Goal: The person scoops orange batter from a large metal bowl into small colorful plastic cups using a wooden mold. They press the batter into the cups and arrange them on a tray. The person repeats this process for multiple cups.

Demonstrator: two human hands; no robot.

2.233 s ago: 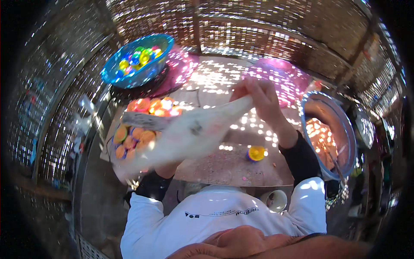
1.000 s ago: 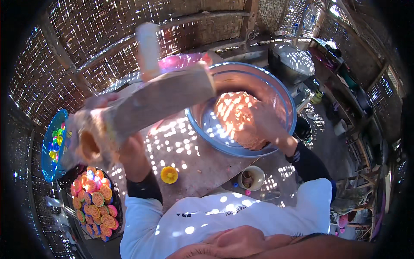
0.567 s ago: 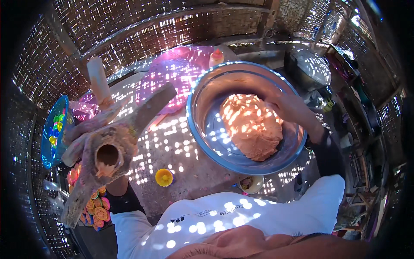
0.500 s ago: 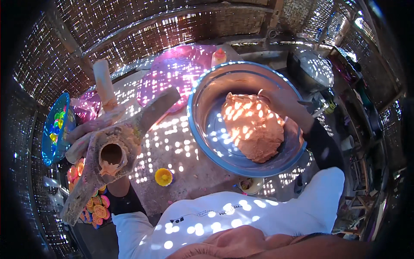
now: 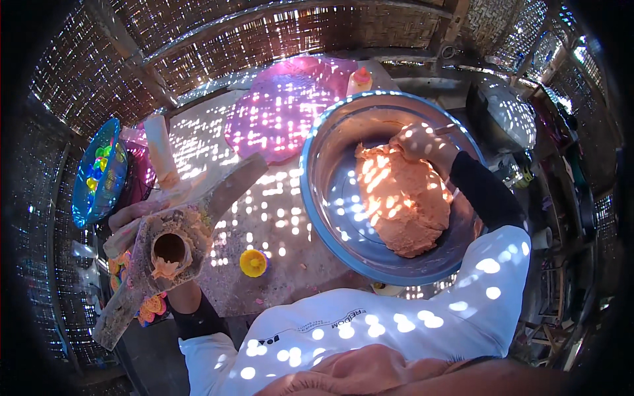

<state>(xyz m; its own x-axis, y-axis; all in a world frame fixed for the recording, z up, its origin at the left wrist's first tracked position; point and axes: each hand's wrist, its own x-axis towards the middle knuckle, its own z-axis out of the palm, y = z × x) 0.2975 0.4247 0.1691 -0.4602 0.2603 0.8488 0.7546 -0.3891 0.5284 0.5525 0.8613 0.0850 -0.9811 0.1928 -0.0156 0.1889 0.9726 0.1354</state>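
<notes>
A wooden press with a round hole and dough smeared about its rim is in my left hand. The fingers are wrapped round it, and the press hides most of the palm. My right hand reaches into a wide blue basin. Its fingers are curled into the upper edge of a large lump of orange dough, gripping it there. Just beyond the press, a thick wooden rod with dough on its near end lies on the table.
A yellow flower-shaped cup sits in front of the basin. Pink plastic sheeting covers the far side, beside a red-capped bottle. To the left are a blue basket of bright pieces and several colourful discs. A large pot stands right.
The whole view has shifted slightly. My right hand's fingers have curled in more tightly at the dough's upper edge. My left hand still holds the press.
</notes>
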